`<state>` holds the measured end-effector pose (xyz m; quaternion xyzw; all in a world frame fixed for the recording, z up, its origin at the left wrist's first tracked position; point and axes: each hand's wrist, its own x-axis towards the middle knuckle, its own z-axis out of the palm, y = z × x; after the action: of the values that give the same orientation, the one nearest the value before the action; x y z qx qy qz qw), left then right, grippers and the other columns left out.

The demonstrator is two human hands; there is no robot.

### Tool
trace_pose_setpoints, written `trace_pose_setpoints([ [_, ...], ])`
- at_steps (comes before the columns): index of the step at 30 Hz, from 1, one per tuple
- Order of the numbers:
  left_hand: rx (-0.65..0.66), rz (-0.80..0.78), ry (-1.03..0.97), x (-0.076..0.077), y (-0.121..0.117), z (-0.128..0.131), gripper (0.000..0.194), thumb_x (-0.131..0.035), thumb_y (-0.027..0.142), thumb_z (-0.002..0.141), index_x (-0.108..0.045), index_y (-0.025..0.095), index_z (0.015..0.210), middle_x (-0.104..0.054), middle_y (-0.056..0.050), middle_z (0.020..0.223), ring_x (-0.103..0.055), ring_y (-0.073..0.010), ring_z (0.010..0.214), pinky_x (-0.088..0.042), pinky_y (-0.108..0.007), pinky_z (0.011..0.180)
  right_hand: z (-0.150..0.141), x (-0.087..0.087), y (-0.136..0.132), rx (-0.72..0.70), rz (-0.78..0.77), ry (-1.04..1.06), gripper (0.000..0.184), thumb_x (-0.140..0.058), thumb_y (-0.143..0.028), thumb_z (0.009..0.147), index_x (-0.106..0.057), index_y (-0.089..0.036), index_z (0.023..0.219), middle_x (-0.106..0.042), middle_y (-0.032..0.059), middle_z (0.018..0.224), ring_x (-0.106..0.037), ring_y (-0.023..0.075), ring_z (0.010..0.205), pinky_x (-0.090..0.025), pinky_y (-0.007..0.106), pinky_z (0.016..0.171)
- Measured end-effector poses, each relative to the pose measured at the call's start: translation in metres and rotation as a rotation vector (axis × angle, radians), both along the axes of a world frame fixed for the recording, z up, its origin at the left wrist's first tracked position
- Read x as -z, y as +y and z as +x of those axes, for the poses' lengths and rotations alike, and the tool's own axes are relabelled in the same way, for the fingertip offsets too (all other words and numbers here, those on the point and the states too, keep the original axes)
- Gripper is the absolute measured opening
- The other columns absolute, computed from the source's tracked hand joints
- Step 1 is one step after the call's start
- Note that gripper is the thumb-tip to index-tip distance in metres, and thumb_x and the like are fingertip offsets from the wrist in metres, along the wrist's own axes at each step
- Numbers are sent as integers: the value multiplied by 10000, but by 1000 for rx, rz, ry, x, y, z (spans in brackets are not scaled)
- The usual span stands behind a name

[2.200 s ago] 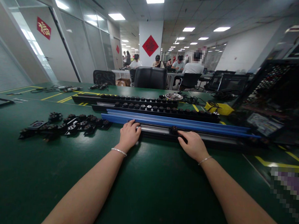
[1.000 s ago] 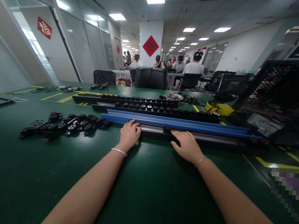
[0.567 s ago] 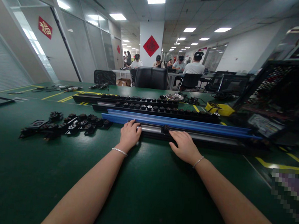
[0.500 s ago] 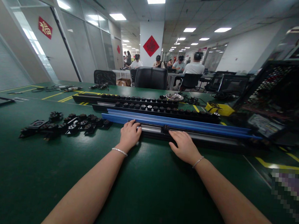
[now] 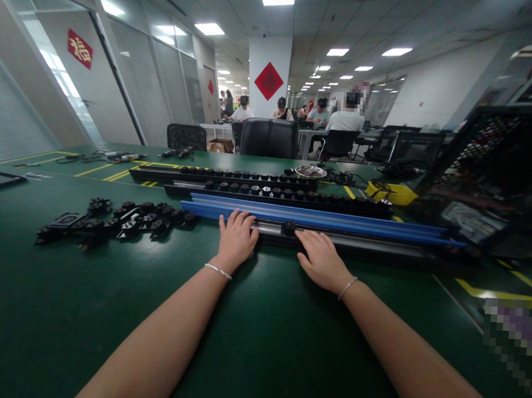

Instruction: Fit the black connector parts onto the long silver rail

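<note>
One black block [image 5: 289,227] is sitting on one rail [image 5: 362,244], between the spread left hand [image 5: 237,238] and the extended right hand [image 5: 323,258] touching it.

Well beyond the right hand [image 5: 323,261] a metal dish [image 5: 310,172] is set, with a yellow box [image 5: 396,195] placed farther right, while a mesh-backed chair [image 5: 186,137] is seen well past and left of the left hand [image 5: 237,242].

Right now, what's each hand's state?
Left hand: open, at the long black-and-silver rail.
Right hand: open, at the small black block, not gripping it.
</note>
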<state>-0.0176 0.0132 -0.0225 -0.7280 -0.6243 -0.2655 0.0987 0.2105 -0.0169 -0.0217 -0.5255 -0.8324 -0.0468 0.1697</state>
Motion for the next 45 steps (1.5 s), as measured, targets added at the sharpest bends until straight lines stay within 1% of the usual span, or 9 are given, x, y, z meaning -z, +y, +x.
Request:
trace_pose_setpoints([
  [4,159,20,45,0,-5,10,399,-405,342,901,-527,218,1259,-532,-75,1342,-334,-241,1339,-210,-516,1128,-2,0,-1,12,-1,26,501,-406,-246,847,-457,-133,1332,-521,110,1351,-386,236,1298,-238,461,1104],
  [6,222,33,63,0,-9,15,414,-420,342,895,-506,227,1283,-530,-68,1344,-329,-244,1340,-221,-507,1126,-3,0,-1,14,2,38,495,-409,-234,837,-465,-135,1319,-528,109,1341,-388,235,1294,-233,465,1104],
  [11,298,24,106,1,-15,23,443,-462,344,875,-472,292,1315,-492,-40,1379,-281,-281,1361,-211,-533,1121,-5,1,0,9,3,63,501,-429,-206,797,-480,-159,1293,-541,89,1330,-407,235,1272,-215,477,1102],
  [15,283,6,116,1,-16,25,458,-476,334,864,-461,299,1321,-462,-49,1399,-261,-302,1370,-214,-539,1116,-5,1,2,3,-2,84,496,-448,-203,778,-492,-180,1272,-550,69,1324,-437,228,1238,-204,477,1101],
  [22,313,0,140,0,-18,31,439,-473,311,863,-474,286,1301,-429,-58,1426,-253,-284,1378,-205,-505,1127,-5,3,3,-9,-3,75,537,-450,-183,769,-470,-222,1304,-543,48,1337,-438,230,1228,-196,496,1088],
  [26,329,-5,195,3,-20,36,534,-502,322,849,-392,350,1371,-380,-68,1460,-233,-318,1386,-211,-527,1111,-5,4,4,-56,-3,14,603,-419,-140,768,-420,-258,1359,-507,32,1375,-435,230,1224,-194,508,1081],
  [31,253,-35,230,5,-20,42,608,-519,330,838,-321,386,1409,-343,-81,1484,-232,-357,1380,-212,-572,1083,-5,4,3,-63,19,-30,636,-416,-130,765,-392,-262,1386,-512,36,1369,-438,235,1212,-217,498,1066],
  [38,215,-53,259,4,-20,45,652,-523,325,832,-272,398,1429,-342,-95,1484,-284,-376,1352,-257,-582,1045,-7,4,0,-57,59,-24,583,-461,-210,785,-419,-253,1365,-467,34,1410,-435,243,1219,-214,489,1069],
  [45,219,-59,290,3,-20,44,584,-482,329,854,-322,364,1414,-367,-90,1473,-268,-377,1360,-267,-592,1040,-6,3,1,-47,66,-19,544,-453,-206,787,-457,-221,1331,-498,58,1381,-450,226,1216,-229,461,1068],
])
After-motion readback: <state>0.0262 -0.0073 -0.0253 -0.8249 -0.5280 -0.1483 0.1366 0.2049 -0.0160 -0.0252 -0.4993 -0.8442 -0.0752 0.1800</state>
